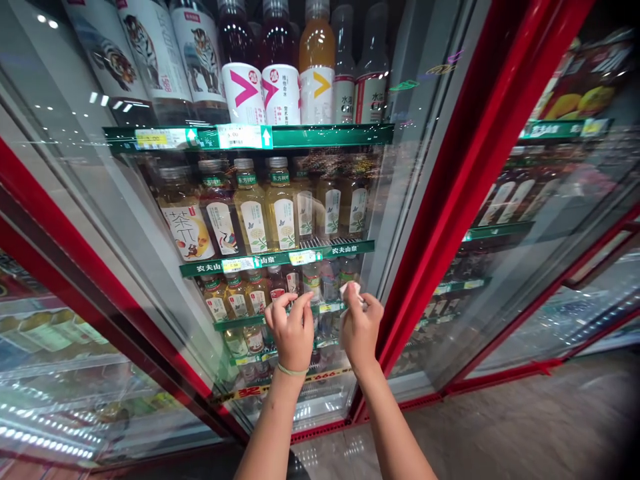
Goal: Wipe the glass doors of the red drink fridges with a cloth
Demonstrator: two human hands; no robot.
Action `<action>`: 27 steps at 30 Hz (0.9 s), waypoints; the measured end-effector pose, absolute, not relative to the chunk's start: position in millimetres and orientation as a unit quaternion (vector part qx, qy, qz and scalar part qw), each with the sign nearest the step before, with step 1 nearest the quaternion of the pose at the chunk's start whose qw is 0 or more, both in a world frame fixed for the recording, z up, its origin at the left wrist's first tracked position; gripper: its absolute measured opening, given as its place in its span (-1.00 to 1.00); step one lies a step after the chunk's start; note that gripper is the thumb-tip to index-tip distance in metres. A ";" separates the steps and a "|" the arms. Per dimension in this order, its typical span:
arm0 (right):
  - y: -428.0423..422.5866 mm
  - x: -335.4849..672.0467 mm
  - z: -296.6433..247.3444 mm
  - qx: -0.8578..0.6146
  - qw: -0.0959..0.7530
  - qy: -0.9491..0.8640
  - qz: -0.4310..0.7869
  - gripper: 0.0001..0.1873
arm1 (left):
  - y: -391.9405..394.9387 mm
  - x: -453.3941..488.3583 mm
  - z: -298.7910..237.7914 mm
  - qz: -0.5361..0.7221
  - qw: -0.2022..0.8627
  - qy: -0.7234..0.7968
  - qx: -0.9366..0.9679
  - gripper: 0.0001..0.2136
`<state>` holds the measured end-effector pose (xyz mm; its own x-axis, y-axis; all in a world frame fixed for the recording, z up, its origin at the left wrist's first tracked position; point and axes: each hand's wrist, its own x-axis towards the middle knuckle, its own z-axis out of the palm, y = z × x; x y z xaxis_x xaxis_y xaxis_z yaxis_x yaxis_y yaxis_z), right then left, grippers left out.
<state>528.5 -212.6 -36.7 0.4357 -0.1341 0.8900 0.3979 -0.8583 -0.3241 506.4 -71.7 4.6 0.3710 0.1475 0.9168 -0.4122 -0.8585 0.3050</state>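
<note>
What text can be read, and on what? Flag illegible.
"农夫山泉": green middle-shelf strip
"东方树叶": green neck labels, middle shelf
"茶π": leftmost middle-shelf bottle
"维他命水": right-hand pink-marked bottle, top shelf
"水溶": rightmost top-shelf bottle
".00": upper price tag, first digit unclear
"奖", "666": yellow strip, partly hidden
Too small or blurred: lower price tags, right-hand shelf strips, all other print.

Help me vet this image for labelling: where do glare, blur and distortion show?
Head view: reflections streak the clear glass door; the long red door frame slants, seemingly stretched; the grey-brown floor smears; the bare left hand looks sharper.
</note>
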 end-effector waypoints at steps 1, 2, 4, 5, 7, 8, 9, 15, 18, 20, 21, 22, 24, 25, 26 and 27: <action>-215.8 529.7 -37.0 -0.804 0.261 -0.062 -0.531 -0.38 | -73.8 506.8 4.5 0.553 0.253 -0.086 0.789 -0.79; -218.7 530.7 -37.5 -0.804 0.260 -0.055 -0.532 -0.38 | -75.7 507.2 4.4 0.551 0.253 -0.089 0.790 -0.79; -224.7 531.9 -39.2 -0.814 0.245 -0.073 -0.521 -0.40 | -79.3 508.2 4.4 0.550 0.253 -0.092 0.791 -0.79; -228.3 532.2 -40.6 -0.821 0.238 -0.086 -0.511 -0.41 | -81.0 508.6 4.4 0.550 0.253 -0.091 0.791 -0.79; -236.6 532.9 -43.7 -0.827 0.240 -0.084 -0.501 -0.43 | -84.6 509.4 4.4 0.555 0.253 -0.085 0.788 -0.80; -240.8 533.3 -45.1 -0.825 0.251 -0.064 -0.503 -0.42 | -86.7 509.6 4.4 0.556 0.253 -0.082 0.787 -0.80; -244.7 533.7 -46.0 -0.821 0.267 -0.040 -0.504 -0.40 | -89.3 509.8 4.2 0.556 0.255 -0.081 0.787 -0.80; -258.1 530.5 -48.3 -0.846 0.296 -0.051 -0.441 -0.37 | -110.8 510.4 0.1 0.545 0.268 -0.098 0.788 -0.77; -265.2 526.3 -49.0 -0.860 0.260 -0.010 -0.439 -0.29 | -118.8 511.5 -2.6 0.542 0.268 -0.098 0.790 -0.77; -268.0 524.8 -47.5 -0.869 0.235 0.017 -0.435 -0.19 | -122.8 512.4 -3.9 0.541 0.266 -0.097 0.792 -0.76; -268.4 524.7 -46.0 -0.874 0.224 0.009 -0.431 -0.16 | -124.6 512.7 -4.4 0.541 0.265 -0.096 0.792 -0.76; -268.4 525.0 -44.2 -0.878 0.213 -0.011 -0.428 -0.14 | -126.3 512.9 -4.7 0.541 0.266 -0.093 0.792 -0.76; -268.4 527.0 -40.9 -0.879 0.197 -0.050 -0.431 -0.13 | -129.2 513.0 -5.0 0.541 0.269 -0.087 0.792 -0.76; -268.7 528.1 -39.9 -0.876 0.197 -0.051 -0.436 -0.13 | -130.1 512.9 -5.1 0.540 0.270 -0.087 0.792 -0.76; -269.0 529.0 -39.5 -0.873 0.205 -0.037 -0.441 -0.14 | -130.6 512.8 -5.1 0.539 0.269 -0.088 0.793 -0.76; -269.0 529.4 -39.9 -0.868 0.218 -0.016 -0.446 -0.15 | -130.8 512.7 -5.2 0.538 0.267 -0.092 0.794 -0.75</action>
<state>529.4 -269.0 -39.9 0.6020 -0.1667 0.7809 0.2217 -0.9046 -0.3640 512.7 -130.8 -5.2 0.4038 0.1416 0.9038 -0.4334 -0.8405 0.3253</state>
